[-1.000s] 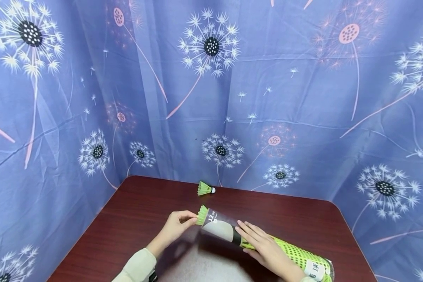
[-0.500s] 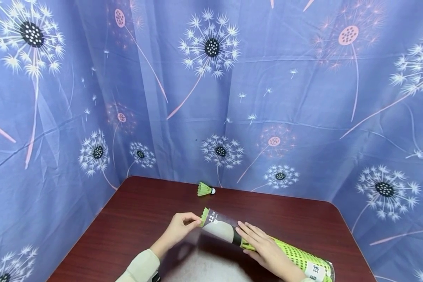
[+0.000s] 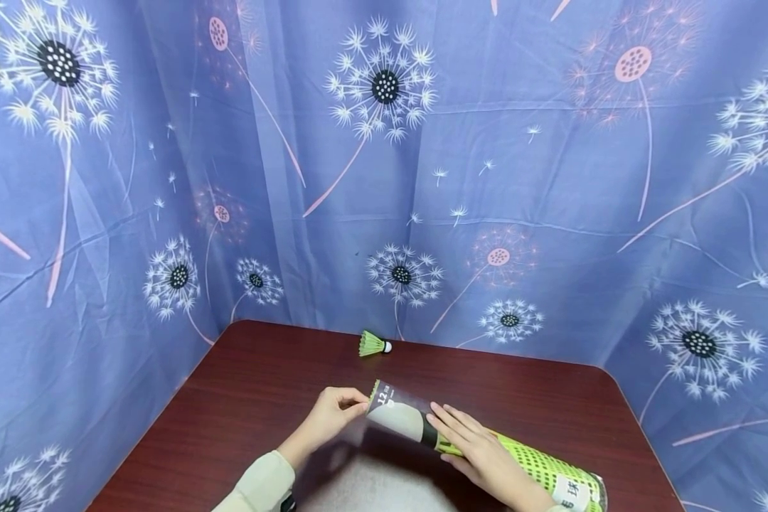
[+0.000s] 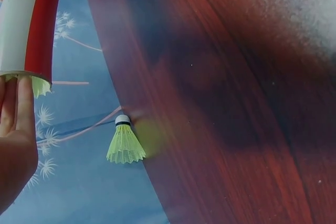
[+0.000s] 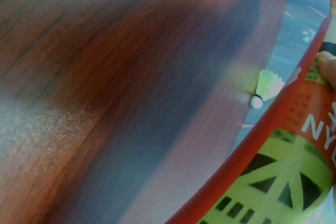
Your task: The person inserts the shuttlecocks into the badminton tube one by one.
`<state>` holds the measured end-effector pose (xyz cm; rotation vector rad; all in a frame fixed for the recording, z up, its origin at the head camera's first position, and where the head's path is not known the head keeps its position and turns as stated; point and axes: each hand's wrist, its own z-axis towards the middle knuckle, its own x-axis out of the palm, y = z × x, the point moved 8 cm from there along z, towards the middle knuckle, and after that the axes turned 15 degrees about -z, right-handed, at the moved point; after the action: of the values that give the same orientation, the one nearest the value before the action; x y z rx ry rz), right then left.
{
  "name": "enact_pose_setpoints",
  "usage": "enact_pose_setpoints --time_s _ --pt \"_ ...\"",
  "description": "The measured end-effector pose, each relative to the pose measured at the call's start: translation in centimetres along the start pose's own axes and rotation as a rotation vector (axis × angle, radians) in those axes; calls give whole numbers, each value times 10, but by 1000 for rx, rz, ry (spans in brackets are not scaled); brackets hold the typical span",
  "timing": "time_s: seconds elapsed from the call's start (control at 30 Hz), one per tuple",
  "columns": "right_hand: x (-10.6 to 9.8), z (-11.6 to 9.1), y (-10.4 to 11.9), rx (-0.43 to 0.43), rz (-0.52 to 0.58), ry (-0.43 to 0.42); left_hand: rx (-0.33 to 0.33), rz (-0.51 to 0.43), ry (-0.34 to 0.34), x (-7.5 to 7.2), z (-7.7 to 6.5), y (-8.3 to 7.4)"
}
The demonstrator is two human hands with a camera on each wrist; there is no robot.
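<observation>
A long shuttlecock tube (image 3: 397, 418), printed in dark grey, white and yellow-green, lies slantwise on the table, its mouth toward the left. Across its middle is my right hand (image 3: 476, 451), gripping it with the fingers over the top and the thumb on the near side. My left hand (image 3: 334, 416) is at the mouth, thumb and forefinger pinching the skirt edge of a yellow-green shuttlecock (image 4: 41, 86). Only a narrow rim of that skirt sticks out; the rest is hidden inside the tube. In the left wrist view, the left fingertips reach right to the tube's rim.
Another yellow-green shuttlecock (image 3: 372, 344) with a white cork lies on its side near the table's back edge. The dark red wooden table (image 3: 262, 370) is bordered by a blue dandelion-print curtain (image 3: 333, 270) at the back and sides.
The shuttlecock at the mouth has slid rightward into the tube, leaving only its skirt edge out. My left hand has followed it slightly right. The right hand and tube stay nearly still.
</observation>
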<state>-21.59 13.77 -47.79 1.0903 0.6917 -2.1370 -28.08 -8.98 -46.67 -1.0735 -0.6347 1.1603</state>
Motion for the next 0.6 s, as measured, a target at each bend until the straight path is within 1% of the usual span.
enact_pose_setpoints --time_s 0.07,0.13,0.2,0.3,0.4,0.43,0.5,0.6 --pt "2 0 0 8 2 19 -5 9 11 0 1 3" --pt "2 -1 -1 11 2 25 -21 8 33 -1 3 12" --pt "4 -2 -1 14 4 36 -49 -19 66 -2 4 24" --pt "4 -3 -2 10 -5 25 -99 -134 125 -4 7 38" --pt "4 -3 -2 4 3 10 -127 -259 156 -8 10 48" --pt "4 -3 -3 2 8 4 -131 -290 158 -10 11 50" --pt "4 -2 -3 0 19 0 -125 -309 147 -15 13 55" --pt "4 -2 -5 2 19 7 -140 -287 91 -23 16 64"
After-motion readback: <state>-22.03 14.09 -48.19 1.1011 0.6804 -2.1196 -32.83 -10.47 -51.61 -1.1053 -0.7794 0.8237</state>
